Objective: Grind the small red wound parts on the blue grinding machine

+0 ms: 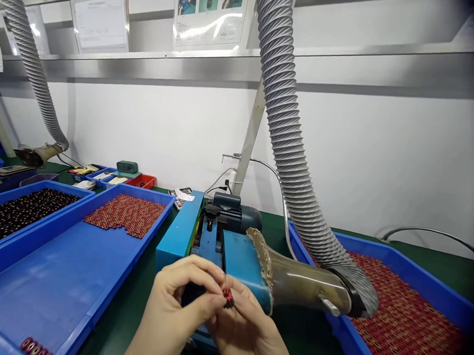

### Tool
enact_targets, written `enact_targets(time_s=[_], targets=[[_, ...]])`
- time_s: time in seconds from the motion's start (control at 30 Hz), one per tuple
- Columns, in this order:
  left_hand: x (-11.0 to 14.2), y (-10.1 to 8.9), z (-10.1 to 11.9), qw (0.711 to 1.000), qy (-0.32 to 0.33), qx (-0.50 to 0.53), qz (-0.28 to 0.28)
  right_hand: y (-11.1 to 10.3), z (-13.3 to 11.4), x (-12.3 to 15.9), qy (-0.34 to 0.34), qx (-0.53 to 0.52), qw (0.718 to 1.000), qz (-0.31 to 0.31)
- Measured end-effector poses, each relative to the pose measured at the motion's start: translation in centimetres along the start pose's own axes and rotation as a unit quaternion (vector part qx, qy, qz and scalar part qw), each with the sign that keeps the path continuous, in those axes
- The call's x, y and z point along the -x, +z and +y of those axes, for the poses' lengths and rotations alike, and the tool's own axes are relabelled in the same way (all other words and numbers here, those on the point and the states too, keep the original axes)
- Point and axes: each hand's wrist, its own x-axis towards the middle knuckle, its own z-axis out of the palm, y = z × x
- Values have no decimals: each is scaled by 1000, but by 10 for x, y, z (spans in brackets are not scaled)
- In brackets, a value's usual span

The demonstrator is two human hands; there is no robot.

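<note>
Between the fingertips of both hands is a small wire-wound ring coil [228,299], red with dark parts. My left hand [178,301] pinches it from the left with thumb and fingers. From the right, the fingers of my right hand [249,321] close around it. Part of the coil is hidden by the fingers. Right behind the hands stands a blue motor-driven machine [241,254], partly covered by them. Any wire ends on the coil are too small to make out.
To the left, a blue tray [57,279] holds rows of red coils [127,214]; beside it, another tray has black parts [29,209]. A right-hand tray [356,337] is full of red coils. A grey duct [287,122] descends to a nozzle [307,282] at the machine.
</note>
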Motion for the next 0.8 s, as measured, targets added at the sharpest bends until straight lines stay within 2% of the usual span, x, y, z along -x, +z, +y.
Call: enact_targets(time_s=[0.13,0.3,0.43,0.53,0.63,0.7,0.8], targets=[[1,2,-2,992,-54,108,43,-4,0,-2,7,36,999,-38],[1,-6,3,989,20,85,121,-6,-2,-5,21,74,994,-80],[1,-18,7,987,52,62,139,-4,-4,-4,-18,128,989,-71],[3,-20,12,993,64,3,104,-2,-2,-1,-110,228,967,-25],[5,-17,19,992,30,-117,39,-1,1,2,-196,366,909,43],[5,-14,24,978,-16,-208,-27,1,1,4,-227,424,874,71],[4,-11,28,958,-61,-261,-102,3,0,6,-244,457,851,89]])
